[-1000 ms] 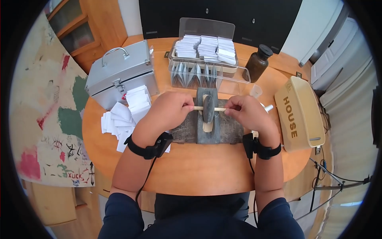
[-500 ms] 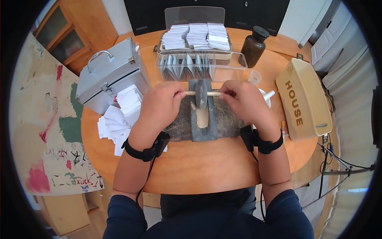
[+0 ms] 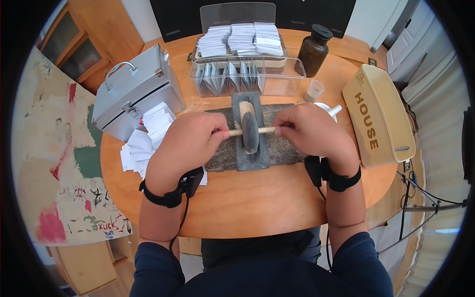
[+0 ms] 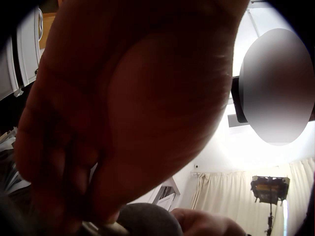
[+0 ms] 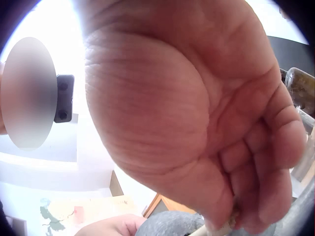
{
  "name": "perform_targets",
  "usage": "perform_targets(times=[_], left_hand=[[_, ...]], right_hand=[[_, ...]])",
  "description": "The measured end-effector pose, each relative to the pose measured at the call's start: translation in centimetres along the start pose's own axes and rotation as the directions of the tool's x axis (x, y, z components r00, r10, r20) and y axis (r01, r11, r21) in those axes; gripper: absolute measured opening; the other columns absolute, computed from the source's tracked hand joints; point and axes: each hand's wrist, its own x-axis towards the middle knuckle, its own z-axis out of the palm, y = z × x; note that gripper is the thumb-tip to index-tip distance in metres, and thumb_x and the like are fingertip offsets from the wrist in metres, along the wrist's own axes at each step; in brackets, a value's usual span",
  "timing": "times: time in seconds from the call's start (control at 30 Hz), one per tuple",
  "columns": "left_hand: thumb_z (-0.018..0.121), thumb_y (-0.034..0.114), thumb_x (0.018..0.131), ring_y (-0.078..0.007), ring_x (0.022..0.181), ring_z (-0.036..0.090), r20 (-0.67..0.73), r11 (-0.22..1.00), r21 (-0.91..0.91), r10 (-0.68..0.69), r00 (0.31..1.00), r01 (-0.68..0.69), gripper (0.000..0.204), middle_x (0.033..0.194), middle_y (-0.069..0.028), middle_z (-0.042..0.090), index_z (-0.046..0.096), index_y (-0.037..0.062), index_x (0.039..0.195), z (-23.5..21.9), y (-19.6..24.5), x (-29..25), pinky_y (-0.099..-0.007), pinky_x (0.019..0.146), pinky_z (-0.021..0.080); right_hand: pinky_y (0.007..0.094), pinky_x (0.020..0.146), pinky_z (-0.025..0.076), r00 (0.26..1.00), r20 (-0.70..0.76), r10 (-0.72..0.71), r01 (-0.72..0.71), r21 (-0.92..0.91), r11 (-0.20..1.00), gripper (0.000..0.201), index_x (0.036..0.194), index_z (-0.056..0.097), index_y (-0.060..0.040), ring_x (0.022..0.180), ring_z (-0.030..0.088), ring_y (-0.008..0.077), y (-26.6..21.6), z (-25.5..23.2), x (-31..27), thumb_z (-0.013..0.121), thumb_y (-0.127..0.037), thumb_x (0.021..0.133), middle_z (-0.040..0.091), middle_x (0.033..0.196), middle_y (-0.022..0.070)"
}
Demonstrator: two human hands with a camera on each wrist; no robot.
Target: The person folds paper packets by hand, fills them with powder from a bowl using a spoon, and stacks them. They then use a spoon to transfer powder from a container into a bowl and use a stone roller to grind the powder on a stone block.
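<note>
In the head view a grey stone grinding wheel [image 3: 250,131] stands upright in the groove of a grey stone grinding trough [image 3: 260,157], over its near half. A pale wooden rod [image 3: 267,129] passes through the wheel's centre. My left hand [image 3: 195,136] pinches the rod's left end between thumb and fingers. The right hand [image 3: 309,129] pinches its right end the same way. Tan material [image 3: 245,107] shows in the groove beyond the wheel. In the right wrist view the rod [image 5: 201,231] meets the fingertips beside the wheel [image 5: 167,223].
The trough sits on a dark board [image 3: 220,157]. White paper packets [image 3: 136,151] lie left, by a silver case [image 3: 133,91]. Clear bins [image 3: 284,81] with packets and grey-green folded sheets stand behind. A brown bottle [image 3: 313,52], small cup [image 3: 314,90] and HOUSE bin [image 3: 368,114] are right.
Both hands pushed the wheel to the trough's far end, then drew it back toward the body. The tan material now shows beyond the wheel instead of on its near side. The head view also shifted.
</note>
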Motion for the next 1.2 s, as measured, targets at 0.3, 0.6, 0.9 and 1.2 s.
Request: perform_targets(times=[0.3, 0.6, 0.9, 1.2], left_hand=[[0.066, 0.009, 0.084, -0.0286, 0.066, 0.062, -0.387, 0.999, 0.009, -0.029, 0.922, 0.035, 0.007, 0.073, -0.0139, 0.063, 0.065, 0.0019, 0.086, 2.7, -1.5, 1.6, -0.035, 0.06, 0.047], [0.067, 0.005, 0.076, -0.033, 0.062, 0.059, -0.005, 0.999, 0.039, -0.006, 1.0, 0.006, 0.007, 0.067, -0.0161, 0.059, 0.062, -0.0007, 0.076, -0.4, 1.1, -1.0, -0.0385, 0.057, 0.044], [0.067, 0.0, 0.074, -0.0317, 0.062, 0.06, -0.017, 0.997, 0.059, -0.045, 0.999, 0.046, 0.007, 0.069, -0.0166, 0.06, 0.062, -0.0016, 0.078, 0.3, 1.0, -0.6, -0.0365, 0.057, 0.045], [0.066, 0.01, 0.082, -0.0377, 0.074, 0.06, -0.048, 0.994, 0.11, 0.01, 0.999, -0.005, 0.009, 0.075, -0.0165, 0.061, 0.061, 0.003, 0.081, 0.5, 0.0, 0.2, -0.0422, 0.064, 0.047]], right_hand=[[0.0415, 0.063, 0.05, 0.962, -0.262, 0.073, -0.081, -0.019, 0.997, 0.01, 0.086, 0.069, -0.0033, 0.072, 0.065, 0.0338, 0.5, 2.0, 1.3, 0.067, -0.012, 0.082, 0.067, 0.075, 0.016], [0.0422, 0.063, 0.053, 0.987, -0.134, -0.084, 0.046, -0.263, 0.964, 0.007, 0.073, 0.067, -0.0032, 0.074, 0.067, 0.0347, -1.9, 1.4, -1.0, 0.065, -0.01, 0.072, 0.065, 0.071, 0.0166], [0.0366, 0.057, 0.052, 0.988, -0.149, -0.042, -0.004, -0.295, 0.955, 0.003, 0.068, 0.069, -0.0053, 0.068, 0.068, 0.0294, -3.6, 1.5, -1.6, 0.067, -0.008, 0.068, 0.067, 0.069, 0.0145], [0.0444, 0.068, 0.055, 0.989, -0.129, 0.076, -0.098, -0.176, 0.979, 0.01, 0.08, 0.07, -0.0054, 0.076, 0.069, 0.0361, -1.6, 1.6, 0.2, 0.063, -0.009, 0.074, 0.068, 0.076, 0.0187]])
